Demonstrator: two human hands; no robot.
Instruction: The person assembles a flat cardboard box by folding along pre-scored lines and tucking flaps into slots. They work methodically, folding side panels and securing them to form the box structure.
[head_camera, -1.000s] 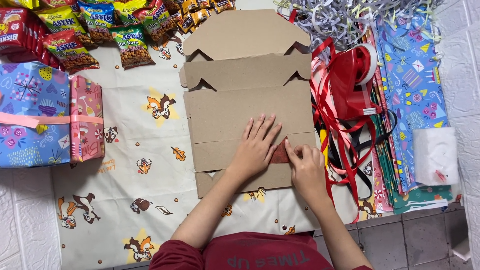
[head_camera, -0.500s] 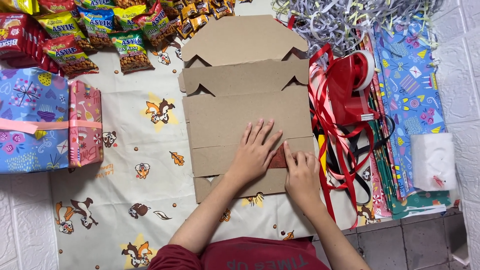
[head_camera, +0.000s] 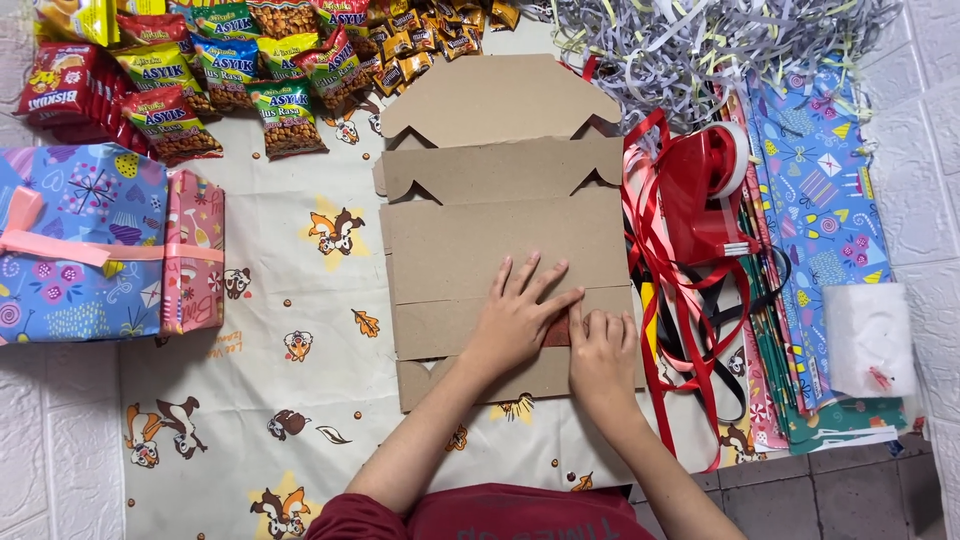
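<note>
A flat, unfolded brown cardboard box blank (head_camera: 500, 210) lies on a patterned white sheet (head_camera: 290, 400). My left hand (head_camera: 520, 320) rests flat on its lower panels, fingers spread. My right hand (head_camera: 600, 350) presses down beside it, fingers curled toward a small reddish-brown piece (head_camera: 557, 330) between the two hands. What that piece is cannot be made out.
Snack packets (head_camera: 240, 70) line the top left. A wrapped blue gift with pink ribbon (head_camera: 80, 240) and a pink wrapped box (head_camera: 193, 250) sit at left. A red tape dispenser (head_camera: 705, 190), red ribbons (head_camera: 680, 330), shredded paper (head_camera: 700, 50), wrapping paper rolls (head_camera: 810, 200) and a white packet (head_camera: 868, 338) lie at right.
Both hands stay pressed on the lower cardboard panels; the right hand has edged slightly closer to the left. The view shifted a little.
</note>
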